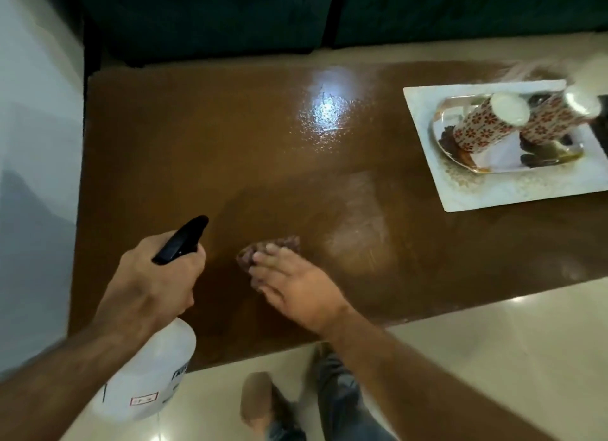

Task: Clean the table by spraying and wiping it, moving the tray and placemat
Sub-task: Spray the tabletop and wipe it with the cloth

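A brown glossy table [230, 138] fills the middle of the view. My left hand [154, 279] grips a white spray bottle [148, 371] with a black nozzle that points over the table's near left part. Just to its right, my right hand [296, 289] presses a small dark reddish cloth [263, 248] flat on the table surface. At the far right lies a white placemat [487, 194]. A shiny metal tray [503, 157] rests on it and carries two floral-patterned containers [483, 124] with pale lids.
A dark green sofa [214, 16] runs along the table's far side. A pale wall [36, 144] stands close on the left. Beige floor tiles [493, 358] lie on the near side, where my legs and a foot [263, 404] show.
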